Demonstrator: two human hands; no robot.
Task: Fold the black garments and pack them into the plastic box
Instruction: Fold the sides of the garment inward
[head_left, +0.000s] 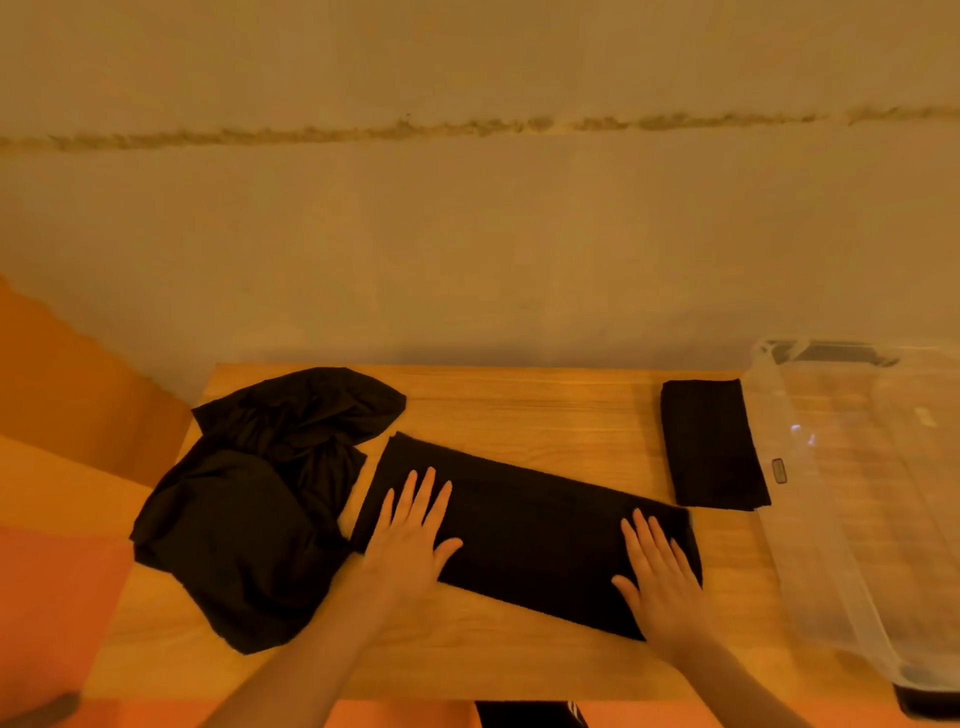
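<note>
By the table's (519, 410) left edge lies the unfolded heap (260, 499). The strip (530, 530) runs left-right mid-table, left hand (413, 530) and right hand (657, 564) flat on its ends. A folded piece (714, 441) touches the box (852, 493).

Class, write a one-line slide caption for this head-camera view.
Both hands, left and right, press flat on a long folded black garment, between a crumpled pile and a clear plastic box.

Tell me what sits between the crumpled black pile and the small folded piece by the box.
In the head view, the long folded garment lies between them, with both hands flat on it.
</note>
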